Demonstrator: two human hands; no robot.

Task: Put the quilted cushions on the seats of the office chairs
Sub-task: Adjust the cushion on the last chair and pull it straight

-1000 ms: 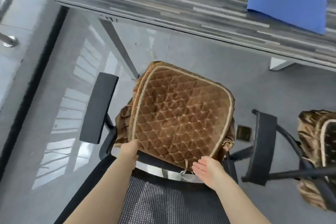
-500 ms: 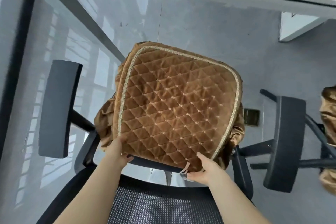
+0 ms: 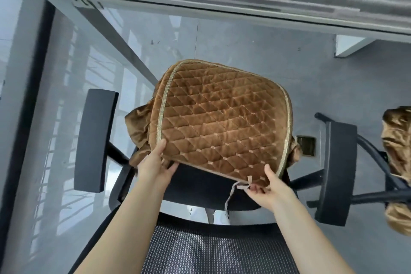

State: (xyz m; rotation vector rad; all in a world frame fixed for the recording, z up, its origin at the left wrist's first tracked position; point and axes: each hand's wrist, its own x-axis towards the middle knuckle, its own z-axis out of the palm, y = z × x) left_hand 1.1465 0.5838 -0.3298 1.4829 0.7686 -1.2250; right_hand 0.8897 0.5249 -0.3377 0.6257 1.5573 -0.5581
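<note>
1. Gripping the near-left corner of the quilted cushion [image 3: 222, 124], the left hand [image 3: 153, 164] has its thumb on the top face and its fingers curled under the edge.
2. The right hand [image 3: 269, 189] holds the near-right corner of the cushion, thumb up on the quilting, fingers pinching the edge where a pale tie strap [image 3: 233, 193] hangs down.
3. The cushion lies over the seat [image 3: 211, 189] of the office chair [image 3: 222, 249], between the left armrest [image 3: 94, 140] and the right armrest [image 3: 335, 171]; its near edge appears raised off the seat, and a dark strip of seat shows bare on the near side of that edge.
4. The relation that matters: the cushion lies on the far side of both hands, which hold only its near edge, one at each corner. It looks roughly as wide as it is deep, so no clear long axis.
5. Neither hand is plainly nearer; they sit about level across the near edge.
6. Judging from this, the next move is likely drawing the near edge back toward the mesh backrest and lowering it flat.
7. A second cushion [image 3: 398, 140] sits beyond the right armrest, on a neighbouring chair.
</note>
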